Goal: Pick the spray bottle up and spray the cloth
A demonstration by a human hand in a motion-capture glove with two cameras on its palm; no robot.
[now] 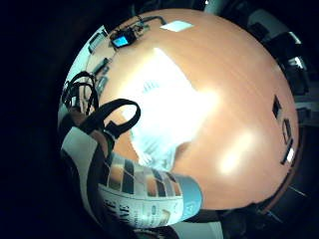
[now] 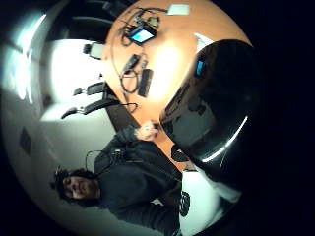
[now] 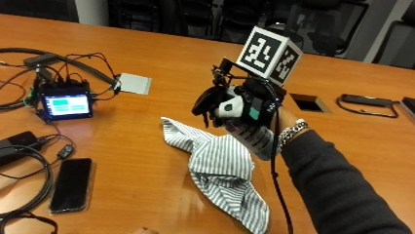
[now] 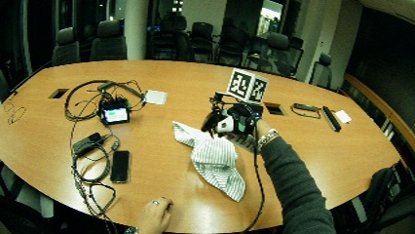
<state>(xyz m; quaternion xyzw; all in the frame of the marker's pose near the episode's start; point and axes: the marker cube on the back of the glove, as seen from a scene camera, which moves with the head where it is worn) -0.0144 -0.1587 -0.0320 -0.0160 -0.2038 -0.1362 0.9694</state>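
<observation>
Wood, orange-brown and glossy, forms the long oval conference table that black office chairs ring in a dim room, and on it lie a striped cloth, a dark phone and a small lit screen amid cables. The gloved right hand is raised above the cloth with its fingers curled round the spray bottle, whose long axis tilts with the nozzle end up and toward the screen side and the patterned body slanting down toward the wrist. Only the wide outside view shows the bare left hand resting on the near table edge, well apart from the right, while the little-finger palm view alone shows the bottle's printed label close against the palm with the cloth bright beneath.
</observation>
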